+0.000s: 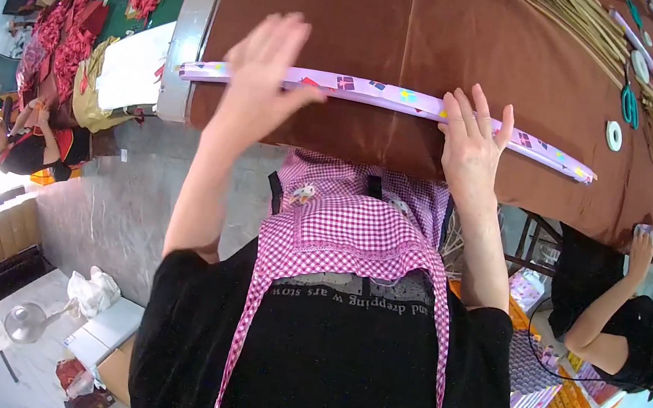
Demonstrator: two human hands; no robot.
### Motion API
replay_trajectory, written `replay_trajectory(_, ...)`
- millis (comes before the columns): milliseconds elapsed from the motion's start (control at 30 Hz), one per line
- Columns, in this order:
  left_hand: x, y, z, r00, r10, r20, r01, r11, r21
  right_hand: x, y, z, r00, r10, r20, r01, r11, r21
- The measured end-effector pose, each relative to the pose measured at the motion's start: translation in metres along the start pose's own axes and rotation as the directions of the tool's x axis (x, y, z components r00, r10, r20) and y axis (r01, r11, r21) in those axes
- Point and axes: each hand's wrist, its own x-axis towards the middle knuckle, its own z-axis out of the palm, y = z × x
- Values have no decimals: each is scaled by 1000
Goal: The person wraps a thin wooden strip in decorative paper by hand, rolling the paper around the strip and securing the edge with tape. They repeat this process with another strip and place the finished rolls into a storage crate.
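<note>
Strip (394,99): long, thin, lilac, patterned; lies along the near edge of the brown table (422,31). Probably light, limp, likely slick. Left hand (267,66) open, thumb on strip. Right hand (474,138) flat, fingers spread, pressing it. Best held near both ends.

A craft workshop: long brown-covered worktable (422,31), bundles of thin sticks (601,34), tape rolls (613,135), scissors (630,103), and workers (624,320) among red fabric heaps (72,27).
</note>
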Motion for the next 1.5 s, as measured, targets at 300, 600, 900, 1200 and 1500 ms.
replay_trajectory(300, 47, 30, 46, 871, 398, 287, -382, 917, -110, -2, -1, 0, 999, -29, -37, 29, 1000, 0)
replay_trajectory(600, 43, 77, 83, 836, 532, 135, -539, 842, 13, 2, 1, 7, 992, 6, -129, -4, 1000, 14)
replay_trajectory(900, 47, 95, 104, 870, 490, 56, -493, 858, 142, 3, 8, 15, 989, 34, -143, -24, 997, 68)
replay_trajectory(1200, 49, 93, 107, 860, 508, 57, -508, 837, 206, -2, -4, 9, 982, 172, -72, -165, 981, 100)
replay_trajectory(1500, 48, 94, 109, 855, 515, 58, -511, 821, 253, -12, -11, 13, 883, 454, -116, -454, 890, 25)
